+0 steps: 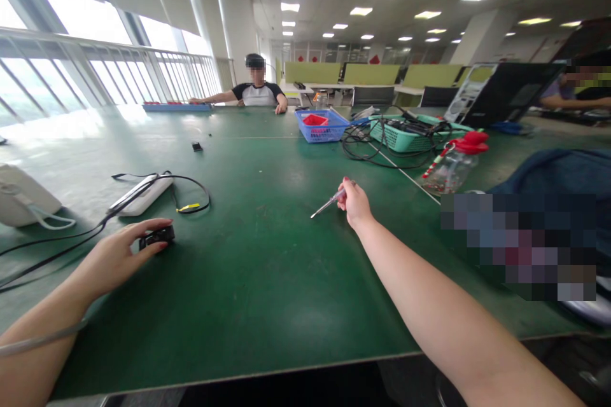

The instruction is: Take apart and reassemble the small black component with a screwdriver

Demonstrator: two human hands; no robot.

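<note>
My left hand (125, 253) grips a small black boxy device (158, 238) between thumb and fingers, low over the left part of the green table (267, 305). What exactly the device is, I cannot make out. Further right, my right hand (354, 202) is closed round the handle of a screwdriver (326, 205). Its thin metal shaft slants down to the left, with the tip at or just above the tabletop. A wide gap lies between the two hands. Just beyond my left hand is a white power strip (142, 194) with a black cable (102, 222).
A blue basket (324, 133) with a red item and a green basket (405, 140) of cables stand further back. At right are a red-lidded bottle (451, 168) and a dark blue bag (558, 172). A small black piece (197, 147) lies far left. A person (258, 92) sits opposite.
</note>
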